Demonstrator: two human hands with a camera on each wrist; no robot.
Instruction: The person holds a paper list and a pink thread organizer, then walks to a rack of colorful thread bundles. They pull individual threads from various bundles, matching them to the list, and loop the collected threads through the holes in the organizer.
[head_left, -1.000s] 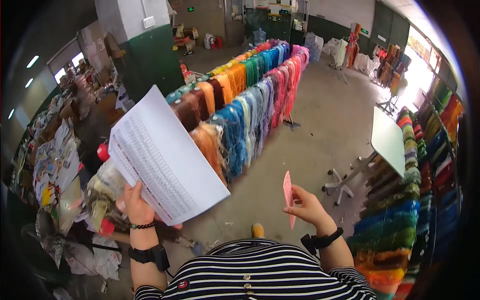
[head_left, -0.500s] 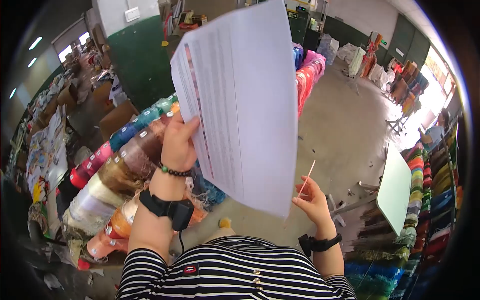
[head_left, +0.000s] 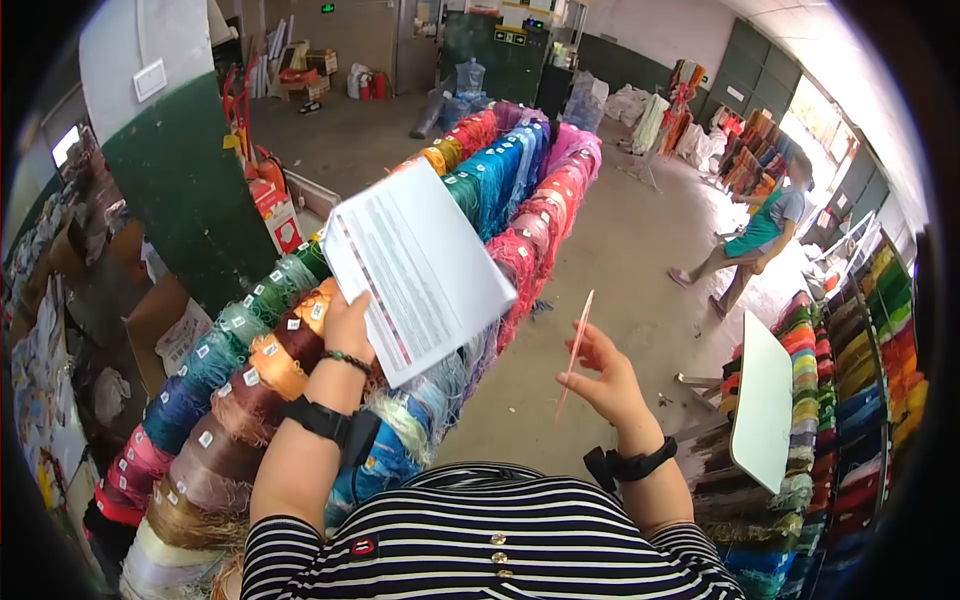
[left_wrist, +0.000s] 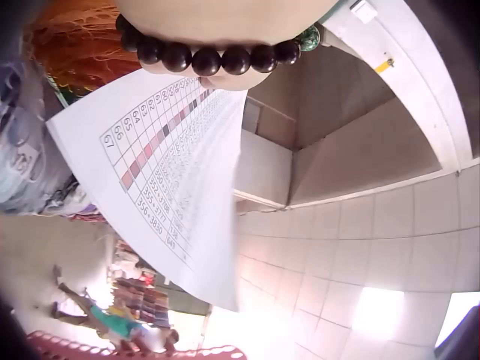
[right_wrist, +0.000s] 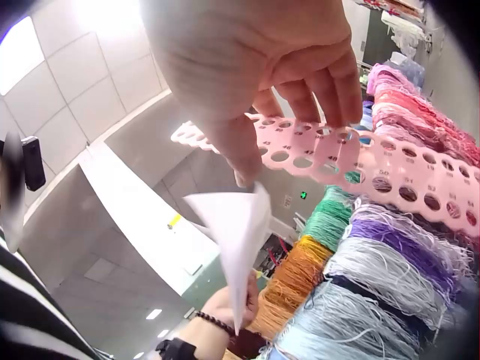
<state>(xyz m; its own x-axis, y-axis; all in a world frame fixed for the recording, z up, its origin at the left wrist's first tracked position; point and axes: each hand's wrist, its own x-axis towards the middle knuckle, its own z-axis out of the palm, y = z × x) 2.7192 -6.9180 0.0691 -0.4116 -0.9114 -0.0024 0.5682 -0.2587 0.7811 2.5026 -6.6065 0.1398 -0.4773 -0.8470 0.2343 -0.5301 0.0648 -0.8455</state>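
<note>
My left hand [head_left: 348,330] grips the lower left edge of a white printed sheet [head_left: 415,265], held over the racks of thread. Numbered rows and a column of pink and dark squares show on the sheet [left_wrist: 161,172] in the left wrist view. In my right hand [head_left: 608,378] a thin pink strip is pinched between thumb and fingers, edge-on in the head view. The right wrist view shows this strip [right_wrist: 360,163] with rows of numbered holes, the right hand's fingers [right_wrist: 322,90] behind its upper edge.
Racks of coloured thread skeins [head_left: 540,220] run from lower left to the far centre. More skeins hang at right beside a pale green board [head_left: 762,400]. A person in a green apron [head_left: 755,235] stands at back right. A green and white pillar [head_left: 180,190] rises at left.
The sheet has come down from its raised position, uncovering the racks behind it. The view has shifted along the racks, and the aproned person is now fully visible. Both hands keep their holds.
</note>
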